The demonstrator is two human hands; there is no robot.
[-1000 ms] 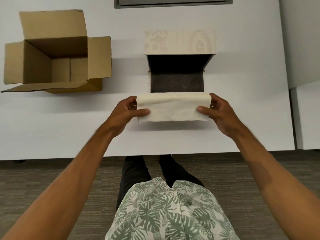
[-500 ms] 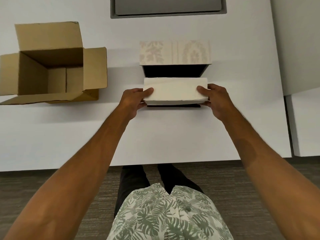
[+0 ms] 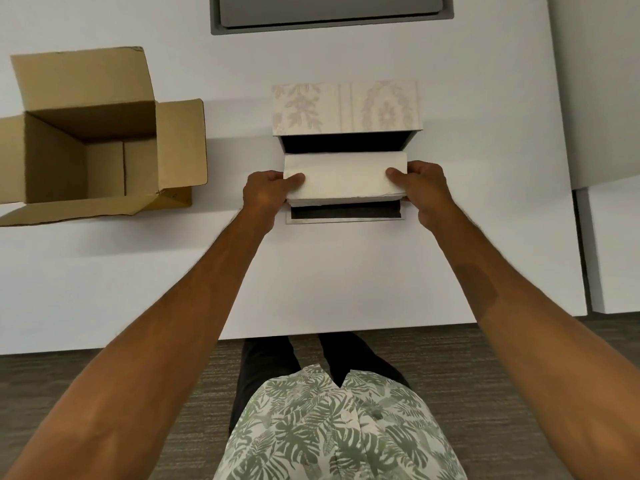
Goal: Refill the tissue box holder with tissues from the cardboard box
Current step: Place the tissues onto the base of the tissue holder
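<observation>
Held over the open holder between both hands: a soft, cream-white rectangular stack of folded paper tissues (image 3: 344,178), its near edge showing thin layered sheets, its top smooth and faintly creased. Left hand (image 3: 265,194) closed on the stack's left end, thumb flat across the top, fingers curled underneath and hidden. Right hand (image 3: 427,190) closed on the right end in the same way, thumb on top, fingertips out of sight below. Beneath and behind the stack, a rigid box-shaped tissue holder covered in pale beige fabric with a woven leaf and flower pattern (image 3: 346,107), hinged open; dark interior visible as a black strip behind the stack, and a charcoal, felt-like lining as a narrow band in front, framed by a thin pale rim. Whether the stack touches the lining: cannot tell. Well apart to the left, a brown corrugated cardboard box (image 3: 90,140) with four flaps spread open, matte and creased, its left flap cut off by the frame edge, its floor in shadow. All on a smooth matte white table (image 3: 346,278). At the far edge, a grey rectangular recessed panel (image 3: 330,12), cut off at the top. Below the table, grey ribbed carpet (image 3: 104,375), dark trousers and a cream shirt printed with green leaves (image 3: 332,427).
</observation>
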